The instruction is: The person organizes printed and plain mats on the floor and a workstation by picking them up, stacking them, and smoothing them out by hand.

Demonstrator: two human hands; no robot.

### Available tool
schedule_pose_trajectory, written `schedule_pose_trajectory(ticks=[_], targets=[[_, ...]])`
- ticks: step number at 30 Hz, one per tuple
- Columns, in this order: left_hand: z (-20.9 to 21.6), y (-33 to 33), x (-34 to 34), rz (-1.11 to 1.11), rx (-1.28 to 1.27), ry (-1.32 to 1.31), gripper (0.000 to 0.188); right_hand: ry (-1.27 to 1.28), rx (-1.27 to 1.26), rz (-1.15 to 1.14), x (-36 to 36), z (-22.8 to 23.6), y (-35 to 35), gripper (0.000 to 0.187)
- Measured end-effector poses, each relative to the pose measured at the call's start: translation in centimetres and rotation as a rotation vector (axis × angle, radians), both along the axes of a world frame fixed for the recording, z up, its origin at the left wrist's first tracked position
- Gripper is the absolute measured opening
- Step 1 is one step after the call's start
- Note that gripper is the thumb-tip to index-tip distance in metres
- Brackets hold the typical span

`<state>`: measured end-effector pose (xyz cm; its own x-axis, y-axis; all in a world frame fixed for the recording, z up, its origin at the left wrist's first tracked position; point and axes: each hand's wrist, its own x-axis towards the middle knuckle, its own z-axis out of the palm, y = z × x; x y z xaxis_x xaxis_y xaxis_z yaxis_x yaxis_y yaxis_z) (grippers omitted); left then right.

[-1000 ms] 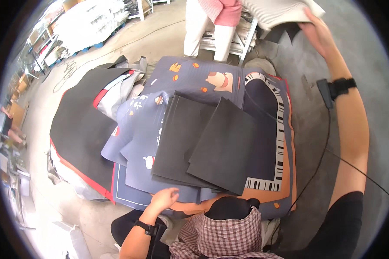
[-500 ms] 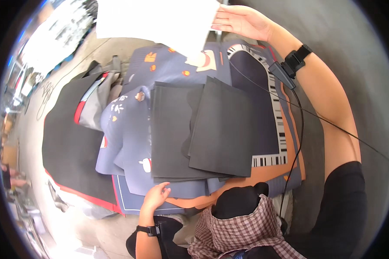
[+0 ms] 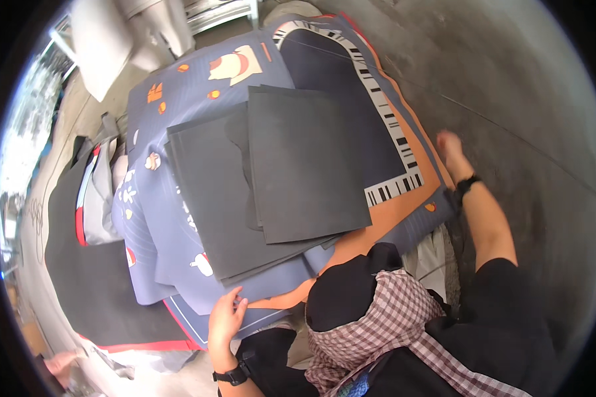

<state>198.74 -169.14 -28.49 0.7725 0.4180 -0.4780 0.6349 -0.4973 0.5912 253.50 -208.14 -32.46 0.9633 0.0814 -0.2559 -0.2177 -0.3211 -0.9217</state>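
Note:
My left hand [image 3: 226, 316] lies at the near edge of a blue-grey printed mat [image 3: 159, 231], fingers apart and nothing held in them. Beyond it are stacked dark grey sheets [image 3: 311, 165], the top ones turned slightly and one showing a wavy edge. My right hand [image 3: 451, 149] is just outside the right edge of the pile, beside an orange-bordered mat with a piano-key pattern [image 3: 394, 126]. Motion blurs its fingers, so their pose is unclear. No object shows in it.
A black mat with red edging [image 3: 79, 278] lies to the left, with a folded grey piece [image 3: 106, 205] on it. A white sheet [image 3: 99, 59] hangs at the far left. Another person's hand [image 3: 63, 364] shows at lower left. A thin cord [image 3: 510, 126] crosses at right.
My right hand has left the white sheet's edge at the far side and come back near the right. The sheet now appears farther left. My left hand stays by the near edge; the view has turned.

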Motion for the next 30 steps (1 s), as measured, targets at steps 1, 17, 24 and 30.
schedule_pose_trajectory(ticks=[1,17,24,30], targets=[[0.1,0.0,0.3,-0.019,0.018,0.001,0.034,-0.057,-0.334,0.04,-2.3,-2.7,-2.5,0.011],[-3.5,0.8,3.1,-0.24,0.121,0.191,0.035,-0.352,-0.532,0.11,-28.0,-10.6,9.6,0.06],[-4.7,0.8,4.5,-0.276,0.11,0.223,0.033,-0.806,-0.24,1.271,-28.1,-4.3,15.6,0.083],[-4.3,1.0,6.2,-0.389,0.233,0.214,0.032,-0.963,-0.59,1.349,-29.2,-5.6,21.3,0.073]])
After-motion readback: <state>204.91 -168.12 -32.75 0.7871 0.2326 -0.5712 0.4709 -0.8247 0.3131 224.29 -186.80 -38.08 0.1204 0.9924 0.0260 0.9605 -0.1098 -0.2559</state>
